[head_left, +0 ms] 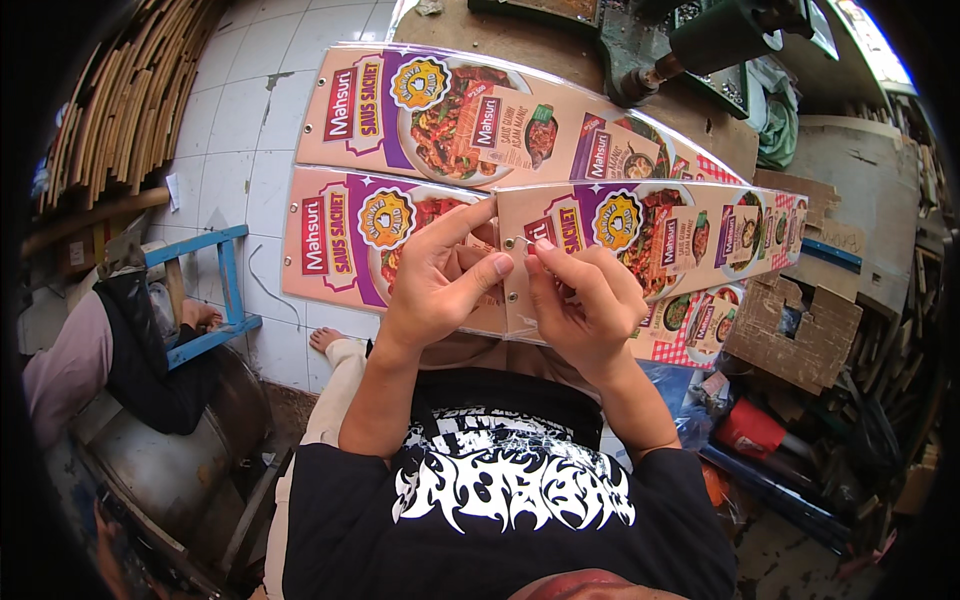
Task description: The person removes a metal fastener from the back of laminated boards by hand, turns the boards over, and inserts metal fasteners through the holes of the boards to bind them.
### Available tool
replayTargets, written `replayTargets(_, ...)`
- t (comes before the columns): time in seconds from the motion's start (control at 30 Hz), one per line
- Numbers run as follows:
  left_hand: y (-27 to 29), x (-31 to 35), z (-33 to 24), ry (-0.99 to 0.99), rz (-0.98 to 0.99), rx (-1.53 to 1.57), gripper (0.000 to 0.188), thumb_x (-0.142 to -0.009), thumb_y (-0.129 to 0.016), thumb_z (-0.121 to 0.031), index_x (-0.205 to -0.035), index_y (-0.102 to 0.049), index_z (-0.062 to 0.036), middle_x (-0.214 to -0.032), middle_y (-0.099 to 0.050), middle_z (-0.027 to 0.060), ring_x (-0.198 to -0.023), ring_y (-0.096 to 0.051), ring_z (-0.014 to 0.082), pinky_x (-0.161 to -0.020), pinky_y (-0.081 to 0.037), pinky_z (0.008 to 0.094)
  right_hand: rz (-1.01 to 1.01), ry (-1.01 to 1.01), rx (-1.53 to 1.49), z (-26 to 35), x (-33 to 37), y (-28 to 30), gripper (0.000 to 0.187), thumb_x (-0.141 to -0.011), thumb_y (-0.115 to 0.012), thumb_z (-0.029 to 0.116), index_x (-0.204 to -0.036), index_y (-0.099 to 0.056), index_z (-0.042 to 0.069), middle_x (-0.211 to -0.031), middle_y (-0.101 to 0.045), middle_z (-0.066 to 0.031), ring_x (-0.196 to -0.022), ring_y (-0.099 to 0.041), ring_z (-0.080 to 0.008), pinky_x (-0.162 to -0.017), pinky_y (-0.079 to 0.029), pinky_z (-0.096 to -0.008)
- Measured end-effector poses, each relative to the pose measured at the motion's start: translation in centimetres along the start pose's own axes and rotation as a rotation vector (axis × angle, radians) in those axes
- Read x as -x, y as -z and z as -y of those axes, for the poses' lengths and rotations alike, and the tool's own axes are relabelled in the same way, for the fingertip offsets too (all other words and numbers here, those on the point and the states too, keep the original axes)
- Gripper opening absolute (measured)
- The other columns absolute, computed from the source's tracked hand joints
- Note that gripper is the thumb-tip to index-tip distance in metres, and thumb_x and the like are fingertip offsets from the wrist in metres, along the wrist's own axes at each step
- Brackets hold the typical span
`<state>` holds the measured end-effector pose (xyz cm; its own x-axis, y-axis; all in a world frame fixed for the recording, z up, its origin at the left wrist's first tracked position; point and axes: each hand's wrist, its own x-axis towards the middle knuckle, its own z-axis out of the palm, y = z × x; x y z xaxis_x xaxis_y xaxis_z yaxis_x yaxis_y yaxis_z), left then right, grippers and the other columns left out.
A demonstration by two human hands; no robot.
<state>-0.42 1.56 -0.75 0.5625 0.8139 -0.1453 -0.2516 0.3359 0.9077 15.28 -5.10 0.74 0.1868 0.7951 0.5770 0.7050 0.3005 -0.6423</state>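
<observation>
A long printed food panel (685, 228) lies across my lap, its left end lined with metal eyelets (513, 297). My left hand (447, 268) is closed at that end, thumb in front and the other fingers partly hidden, gripping the panel's edge. Close to the upper eyelet, my right hand (592, 292) pinches a thin, pale, wire-like piece (527, 240) between thumb and forefinger; its exact kind is too small to make out. Beneath this panel lies a similar printed panel (318, 282). Farther away, another matching panel (345, 150) rests with eyelets on its left end.
A dark green bench machine (690, 55) with a metal spindle stands at the far right on a brown worktable (500, 32). Cut cardboard (800, 320) lies to the right. At left are stacked wooden strips (130, 95), a blue frame (232, 280), a metal drum (185, 450) and another person's leg (75, 355).
</observation>
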Motion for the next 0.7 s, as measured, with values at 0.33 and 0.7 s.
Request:
replayTargets(0.33,-0.1,-0.1,-0.5,0.044,0.021,0.045,0.05,-0.09,-0.06,0.005,-0.138,-0.045,0.0086,-0.102,-0.068,0.0139,-0.081,-0.068,0.0141,-0.064,-0.056,0.0243,0.065,0.261,0.159,-0.2,-0.3,0.2,0.028,-0.068,-0.072,-0.005,-0.095,-0.07,-0.002,-0.073,-0.058,-0.0052,-0.055,-0.054,-0.0173,-0.047,-0.04,-0.029)
replayTargets(0.7,-0.2,0.0,0.0,-0.018,0.022,0.03,0.05,-0.09,-0.058,0.008,-0.138,-0.044,0.0121,-0.109,-0.068,0.0173,-0.085,-0.067,0.0132,-0.068,-0.056,0.024,0.106,0.228,0.113,-0.4,-0.3,-0.3,0.024,-0.068,-0.071,-0.006,-0.092,-0.07,-0.002,-0.071,-0.056,-0.0059,-0.054,-0.052,-0.0182,-0.047,-0.039,-0.031)
